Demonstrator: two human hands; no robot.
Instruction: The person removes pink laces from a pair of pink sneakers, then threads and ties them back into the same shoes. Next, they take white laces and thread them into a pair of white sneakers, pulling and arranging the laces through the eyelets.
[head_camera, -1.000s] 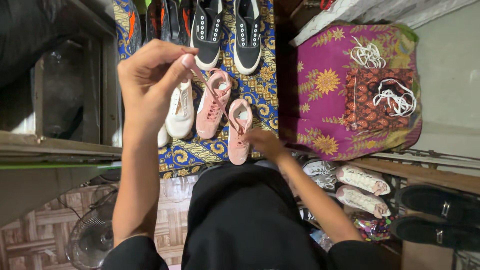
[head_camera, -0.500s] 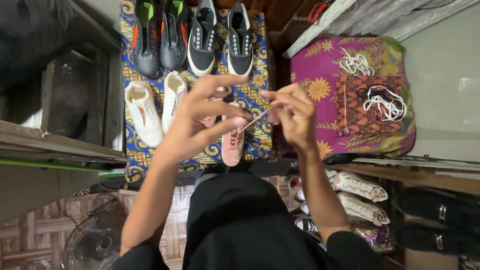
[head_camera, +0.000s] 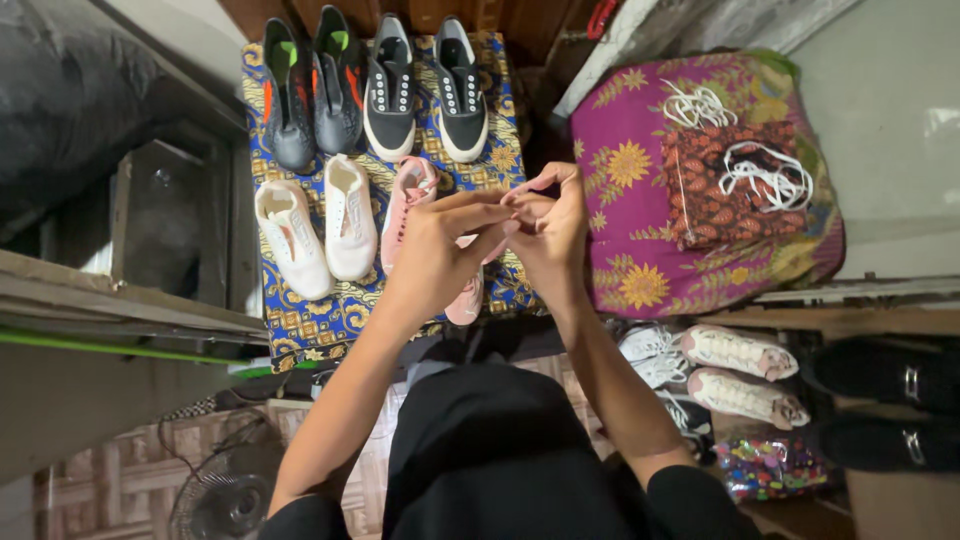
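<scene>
Blue patterned cloth covers the surface (head_camera: 300, 325) under rows of shoes. Left hand (head_camera: 440, 250) and right hand (head_camera: 550, 225) meet at center, both pinching a pink lace (head_camera: 490, 252) above the pink shoe (head_camera: 466, 296) at six o'clock. Lace looks soft, limp, light; best pinched near its tip.
</scene>
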